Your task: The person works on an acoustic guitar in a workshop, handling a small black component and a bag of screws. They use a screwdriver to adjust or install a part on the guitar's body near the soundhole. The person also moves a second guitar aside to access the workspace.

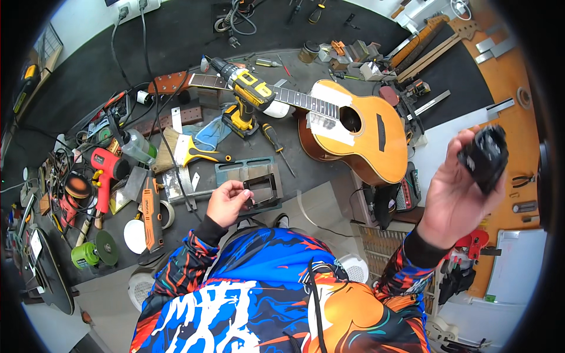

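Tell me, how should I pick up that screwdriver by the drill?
I'd take the screwdriver by its fat handle, coming down from the right: it lies flat, its thin shaft points away from the drill, which stands close on the left.

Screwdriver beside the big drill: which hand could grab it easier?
Probably the left hand: it's much nearer the screwdriver, though it would have to let go of the black frame. The right hand is farther off, holding a black bundle.

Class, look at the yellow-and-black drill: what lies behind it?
The guitar's neck passes behind the drill, showing on either side; the stretch directly behind is covered and cannot be seen.
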`<state>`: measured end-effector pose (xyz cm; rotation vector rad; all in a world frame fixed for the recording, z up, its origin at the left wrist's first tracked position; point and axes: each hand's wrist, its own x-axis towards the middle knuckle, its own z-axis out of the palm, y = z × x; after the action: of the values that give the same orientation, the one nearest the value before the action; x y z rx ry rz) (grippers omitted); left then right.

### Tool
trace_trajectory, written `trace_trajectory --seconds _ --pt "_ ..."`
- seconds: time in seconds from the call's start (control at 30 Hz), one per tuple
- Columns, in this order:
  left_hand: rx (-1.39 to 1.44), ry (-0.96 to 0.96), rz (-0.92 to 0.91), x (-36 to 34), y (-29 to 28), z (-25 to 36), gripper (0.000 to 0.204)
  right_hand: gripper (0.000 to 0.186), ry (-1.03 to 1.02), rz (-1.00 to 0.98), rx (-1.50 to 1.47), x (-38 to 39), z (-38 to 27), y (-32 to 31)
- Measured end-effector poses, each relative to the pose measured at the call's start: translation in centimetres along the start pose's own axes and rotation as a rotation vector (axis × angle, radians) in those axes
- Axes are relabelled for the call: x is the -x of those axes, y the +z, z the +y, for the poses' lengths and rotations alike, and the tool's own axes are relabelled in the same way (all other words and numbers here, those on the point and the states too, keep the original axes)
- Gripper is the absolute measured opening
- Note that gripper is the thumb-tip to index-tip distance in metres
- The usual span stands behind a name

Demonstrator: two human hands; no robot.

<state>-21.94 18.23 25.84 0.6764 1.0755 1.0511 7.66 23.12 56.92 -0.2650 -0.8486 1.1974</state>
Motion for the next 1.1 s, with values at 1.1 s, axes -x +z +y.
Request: trace_trajectory --seconds 1.1 --pt "0.164 0.155 0.714 9.9 15.0 -5.5 0.017 0.058 -0.013 -0.767 1.643 -29.3 29.9 -35.9"
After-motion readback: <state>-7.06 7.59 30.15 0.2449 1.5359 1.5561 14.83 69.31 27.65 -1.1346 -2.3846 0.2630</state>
